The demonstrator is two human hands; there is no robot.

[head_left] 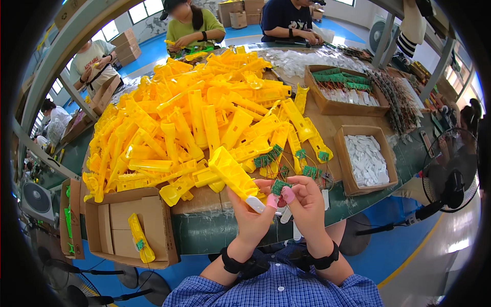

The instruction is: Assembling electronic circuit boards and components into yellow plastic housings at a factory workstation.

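Observation:
My left hand (pixel 251 214) grips a long yellow plastic shell (pixel 230 173) with a white tip, held tilted over the table's near edge. My right hand (pixel 305 202) pinches a small green circuit board (pixel 279 187) against the shell's lower end. Pink covers sit on two fingertips where the hands meet. Both wrists wear black bands. More green circuit boards (pixel 292 165) with thin wires lie on the table just beyond my hands.
A big heap of yellow shells (pixel 194 117) fills the table. A cardboard box (pixel 97 225) at lower left holds one yellow shell. Boxes of white parts (pixel 353 189) and green boards (pixel 314 97) stand right. Other people work across the table. Fans stand on the blue floor.

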